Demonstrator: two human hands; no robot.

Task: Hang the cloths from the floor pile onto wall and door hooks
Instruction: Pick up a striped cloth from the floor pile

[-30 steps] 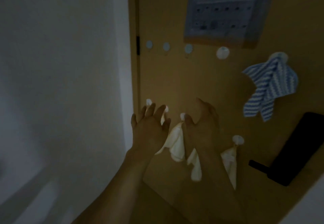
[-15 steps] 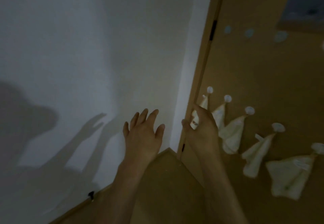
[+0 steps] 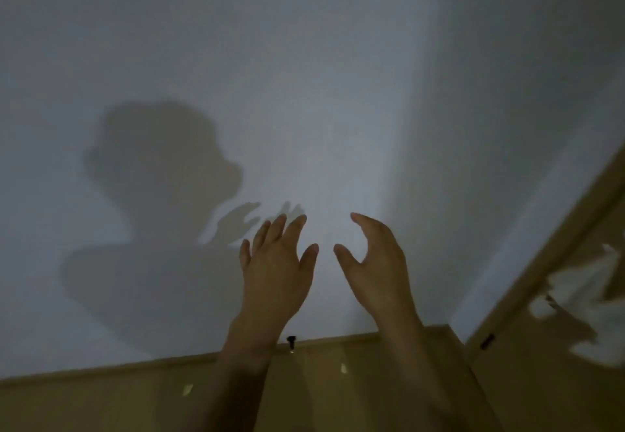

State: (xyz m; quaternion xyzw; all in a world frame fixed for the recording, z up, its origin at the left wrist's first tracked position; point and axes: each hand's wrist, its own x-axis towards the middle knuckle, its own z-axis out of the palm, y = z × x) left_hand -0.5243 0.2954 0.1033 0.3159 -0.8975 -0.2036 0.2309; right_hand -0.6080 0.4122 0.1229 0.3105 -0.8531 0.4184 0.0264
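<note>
My left hand (image 3: 275, 267) is up in front of me, back toward the camera, fingers straight and slightly fanned, holding nothing. My right hand (image 3: 373, 262) is beside it, apart from it, fingers loosely curved with the thumb out, and it is empty too. Neither hand touches anything I can make out; both are raised against the white wall (image 3: 304, 93), where my shadow (image 3: 159, 201) falls.

Below the wrists the skirting board (image 3: 135, 365) meets the floor (image 3: 101, 404), and a small dark fitting (image 3: 291, 340) sits at the base of the wall. A few pale specks lie on the floor, too small to identify.

At the right edge the door (image 3: 541, 381) shows, with pale cloths (image 3: 575, 296) hanging against it, blurred and partly cut off. The hooks holding them I cannot make out. The floor pile is not in view, and no free hook shows on this stretch of wall.

The risks, as I judge them: the room is dim and the door edge is smeared, so I could misjudge a reach toward the pile or snag a hung cloth with my right arm while turning past the door, pulling it off its hook. With both hands empty and no pile in sight, I might also sweep the wrong way and lose time hunting for it
</note>
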